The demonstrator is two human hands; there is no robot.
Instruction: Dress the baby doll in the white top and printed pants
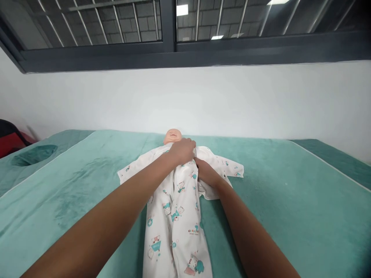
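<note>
Taking the clock as centred on the white outfit (185,197), doll (173,136) is lying head at 12, left hand (183,150) is resting curled at 12, right hand (206,172) is touching fabric at 1 (can't tell any pinch), and loose hem (208,194) at 2 is risking bunching if tugged unevenly.

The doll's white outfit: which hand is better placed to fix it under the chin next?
Probably the left hand: it's at the doll's upper chest, close to the chin. The right hand is lower, beside the outfit's front.
</note>
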